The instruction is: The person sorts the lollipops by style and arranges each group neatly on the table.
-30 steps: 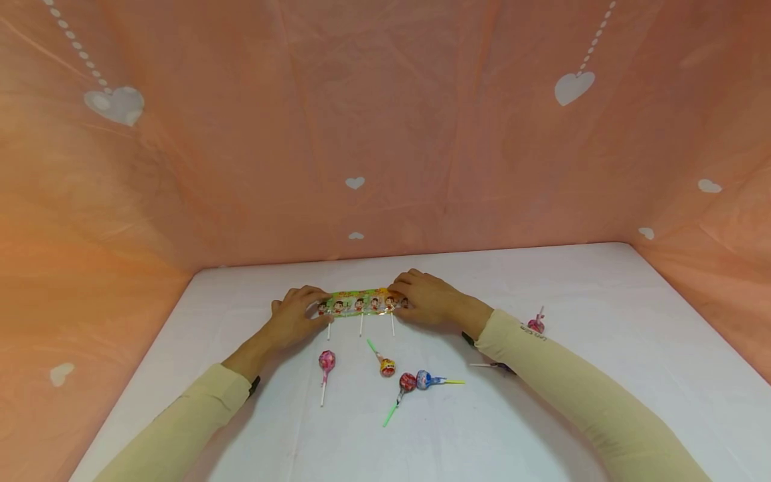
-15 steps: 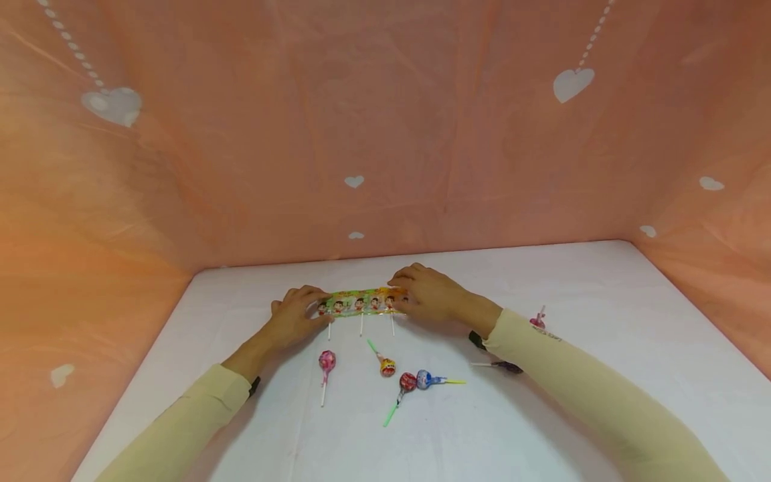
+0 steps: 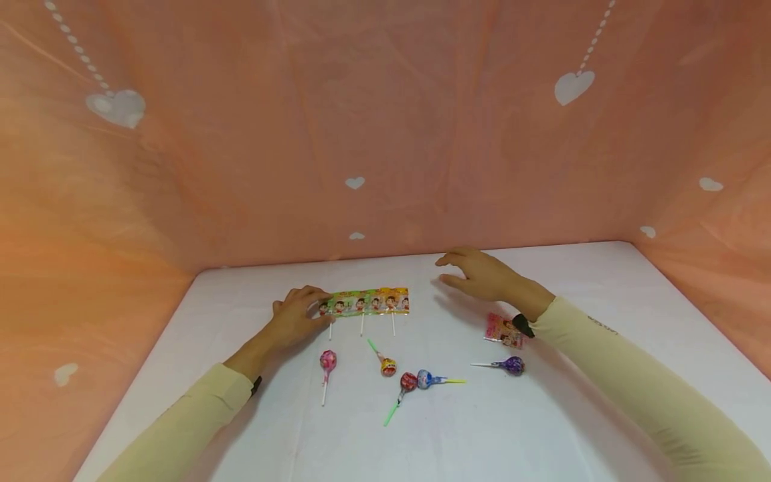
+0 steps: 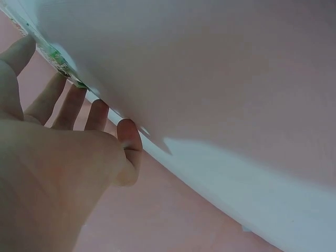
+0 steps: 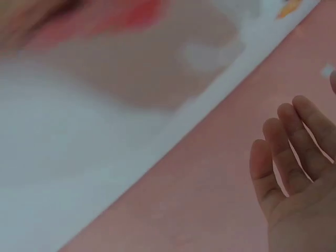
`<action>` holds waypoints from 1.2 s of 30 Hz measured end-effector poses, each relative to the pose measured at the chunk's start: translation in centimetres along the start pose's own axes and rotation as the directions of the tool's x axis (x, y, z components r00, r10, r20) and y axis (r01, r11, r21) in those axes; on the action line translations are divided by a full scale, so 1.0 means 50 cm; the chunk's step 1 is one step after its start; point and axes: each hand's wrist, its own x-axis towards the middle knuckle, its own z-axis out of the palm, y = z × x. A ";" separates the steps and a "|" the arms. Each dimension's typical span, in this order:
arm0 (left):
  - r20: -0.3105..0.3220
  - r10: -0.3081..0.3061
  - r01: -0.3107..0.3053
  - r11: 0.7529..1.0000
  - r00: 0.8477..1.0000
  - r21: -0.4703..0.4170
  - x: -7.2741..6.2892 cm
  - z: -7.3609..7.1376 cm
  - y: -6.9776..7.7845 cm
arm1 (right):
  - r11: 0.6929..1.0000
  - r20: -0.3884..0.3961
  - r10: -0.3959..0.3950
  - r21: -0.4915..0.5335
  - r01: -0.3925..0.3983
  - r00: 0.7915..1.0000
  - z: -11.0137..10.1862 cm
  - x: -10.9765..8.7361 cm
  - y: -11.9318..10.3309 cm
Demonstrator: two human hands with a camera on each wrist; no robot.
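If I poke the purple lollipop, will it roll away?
The purple lollipop would probably swing around rather than roll straight, because its round head has a thin stick. It's probably light, being small, and its shiny wrapper might slip.

On the table (image 3: pixel 343 448), a row of packets (image 3: pixel 376 302) runs rightward from the fingers of the left hand (image 3: pixel 295 318), stopping short of those of the right hand (image 3: pixel 484 278). Nearer the person lie one lollipop (image 3: pixel 328 361) below the left fingers, three lollipops (image 3: pixel 408 381) between both, and a loose packet (image 3: pixel 501 331) and a last lollipop (image 3: pixel 515 365) right of the right fingertips.
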 end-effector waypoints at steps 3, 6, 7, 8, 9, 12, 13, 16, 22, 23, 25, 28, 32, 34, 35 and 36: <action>0.003 0.005 -0.005 1.000 1.000 -0.011 -0.001 -0.001 0.000 | 0.999 0.000 0.047 -0.008 -0.047 0.999 -0.003 -0.022 0.044; -0.003 0.005 -0.005 1.000 1.000 -0.011 0.000 -0.002 0.000 | 0.997 0.005 0.072 -0.013 -0.072 0.997 -0.003 -0.048 0.073; -0.005 0.008 -0.008 1.000 1.000 -0.006 0.000 -0.002 -0.001 | 0.997 0.007 0.074 -0.012 -0.074 0.997 -0.003 -0.058 0.079; -0.008 0.010 -0.010 1.000 1.000 -0.003 0.000 -0.002 -0.002 | 0.997 0.006 0.075 -0.011 -0.075 0.997 -0.002 -0.067 0.084; -0.010 0.012 -0.012 1.000 1.000 0.000 0.000 -0.002 -0.002 | 0.997 0.003 0.074 -0.006 -0.074 0.997 -0.002 -0.077 0.088; -0.013 0.018 -0.018 1.000 1.000 -0.001 0.000 -0.002 -0.003 | 0.997 0.010 0.076 0.014 -0.076 0.997 0.002 -0.108 0.095; -0.011 0.018 -0.018 1.000 1.000 -0.006 -0.001 -0.002 -0.002 | 0.997 0.014 0.069 0.021 -0.069 0.998 0.004 -0.118 0.097; -0.005 0.015 -0.015 1.000 1.000 -0.013 -0.002 -0.003 -0.001 | 0.998 0.032 0.055 0.034 -0.056 0.998 0.012 -0.147 0.102; 0.002 0.003 -0.003 1.000 1.000 -0.010 -0.005 -0.003 0.000 | 0.991 -0.002 0.074 0.109 -0.074 0.997 0.012 -0.189 0.105; 0.001 -0.001 0.001 1.000 1.000 -0.008 -0.006 -0.003 -0.001 | 0.990 -0.007 0.077 0.118 -0.076 0.997 0.011 -0.194 0.106; 0.001 -0.003 0.003 1.000 1.000 -0.006 -0.006 -0.003 -0.001 | 0.988 -0.011 0.070 0.138 -0.068 0.997 0.008 -0.204 0.107; 0.003 -0.007 0.007 1.000 1.000 -0.007 -0.007 -0.003 -0.003 | 0.983 -0.011 0.025 0.180 -0.023 1.000 0.009 -0.217 0.108; 0.006 -0.010 0.011 1.000 1.000 -0.012 -0.007 -0.002 -0.002 | 0.974 -0.017 -0.057 0.218 0.059 0.998 0.011 -0.229 0.108; 0.007 -0.011 0.011 1.000 1.000 -0.016 -0.007 -0.001 -0.001 | 0.972 -0.015 -0.075 0.224 0.077 0.997 0.011 -0.232 0.109; 0.007 -0.011 0.011 1.000 1.000 -0.017 -0.007 -0.001 -0.001 | 0.971 -0.014 -0.077 0.228 0.078 0.997 0.011 -0.234 0.108; 0.007 -0.011 0.011 1.000 1.000 -0.018 -0.007 -0.001 -0.001 | 0.969 -0.017 -0.075 0.233 0.077 0.997 0.011 -0.235 0.109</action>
